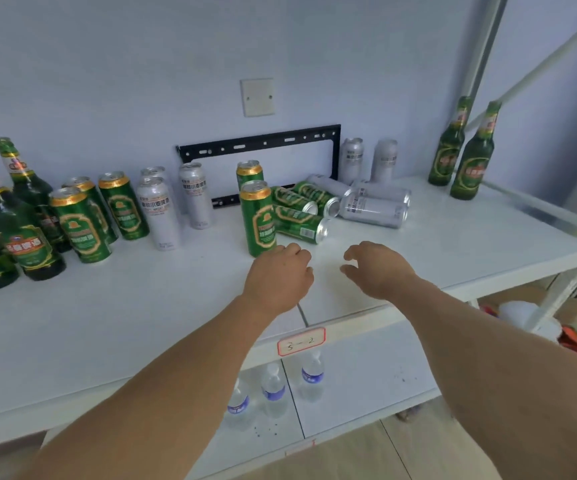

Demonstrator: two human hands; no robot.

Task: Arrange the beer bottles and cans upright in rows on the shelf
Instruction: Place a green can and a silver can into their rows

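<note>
On the white shelf (pixel 141 306), green beer bottles (pixel 20 237) stand upright at the far left, with upright green cans (pixel 79 226) and silver cans (pixel 159 213) beside them. Two more upright green cans (pixel 257 220) stand mid-shelf. Behind them lie toppled green cans (pixel 297 225) and toppled silver cans (pixel 373 209). Two silver cans (pixel 351 161) stand upright at the wall, and two green bottles (pixel 470 164) stand at the right. My left hand (pixel 280 278) hovers just in front of the nearest upright green can, fingers loosely curled, holding nothing. My right hand (pixel 377 268) hovers beside it, also empty.
A black metal bracket (pixel 263 143) leans against the wall behind the cans. A label (pixel 301 341) marks the shelf's front edge. Water bottles (pixel 273 389) stand on the lower shelf. White shelf posts (pixel 488 64) rise at the right, with clutter on the floor beyond.
</note>
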